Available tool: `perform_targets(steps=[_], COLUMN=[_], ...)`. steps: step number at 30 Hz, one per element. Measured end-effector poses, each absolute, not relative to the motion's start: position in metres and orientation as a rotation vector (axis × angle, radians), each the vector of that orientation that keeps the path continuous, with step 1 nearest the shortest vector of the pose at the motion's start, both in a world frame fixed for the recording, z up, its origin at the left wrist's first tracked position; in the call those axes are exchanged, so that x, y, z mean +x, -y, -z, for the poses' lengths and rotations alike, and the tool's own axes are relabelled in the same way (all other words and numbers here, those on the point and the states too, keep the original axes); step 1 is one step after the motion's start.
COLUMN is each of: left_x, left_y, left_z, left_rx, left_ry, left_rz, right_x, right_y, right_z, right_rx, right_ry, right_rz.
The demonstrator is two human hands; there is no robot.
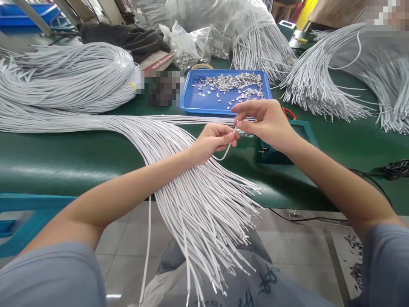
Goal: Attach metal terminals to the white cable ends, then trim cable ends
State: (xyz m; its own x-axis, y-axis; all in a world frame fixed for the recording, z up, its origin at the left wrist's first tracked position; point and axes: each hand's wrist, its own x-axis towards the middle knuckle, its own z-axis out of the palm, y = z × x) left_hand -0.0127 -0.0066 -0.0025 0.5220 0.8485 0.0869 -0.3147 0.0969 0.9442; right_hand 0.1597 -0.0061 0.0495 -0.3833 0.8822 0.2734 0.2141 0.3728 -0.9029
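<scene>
A single white cable is pinched between the thumb and fingers of my left hand, close to its end. My right hand has thumb and fingertips closed at the cable's tip, just above the left fingers. Whether a small part sits between the right fingertips is too small to tell. Under my left forearm, a thick bundle of white cables spreads over the table edge toward my lap, with bare or metal-tipped ends. A dark green device stands below my right hand, which partly hides it.
Beyond my hands lies a blue tray with many small metal pieces. Coiled cables are at left, further bundles at right. Plastic bags stand behind. A black cord lies on the green table.
</scene>
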Motion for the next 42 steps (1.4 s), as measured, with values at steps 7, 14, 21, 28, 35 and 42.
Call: perform_targets(steps=[7, 14, 21, 28, 35, 42], left_x=[-0.015, -0.014, -0.012, -0.012, -0.013, -0.014], left_y=[0.006, 0.005, 0.006, 0.008, 0.007, 0.007], left_z=[0.009, 0.009, 0.005, 0.003, 0.002, -0.001], left_rx=[1.259, 1.281, 1.237, 1.21, 1.147, 1.124], left_ry=[-0.518, -0.533, -0.585, -0.596, -0.617, -0.593], left_rz=[-0.949, -0.948, -0.985, -1.016, -0.988, -0.983], right_x=[0.155, 0.157, 0.157, 0.154, 0.151, 0.152], right_y=[0.006, 0.003, 0.005, 0.012, 0.025, 0.02], right_z=[-0.038, -0.032, -0.033, -0.037, -0.038, -0.031], right_rx=[-0.895, -0.866, -1.036, -1.015, -0.916, -0.859], right_ry=[1.603, 1.567, 1.701, 1.756, 1.836, 1.865], right_rz=[-1.416, -1.572, -0.916, -0.844, -0.671, -0.552])
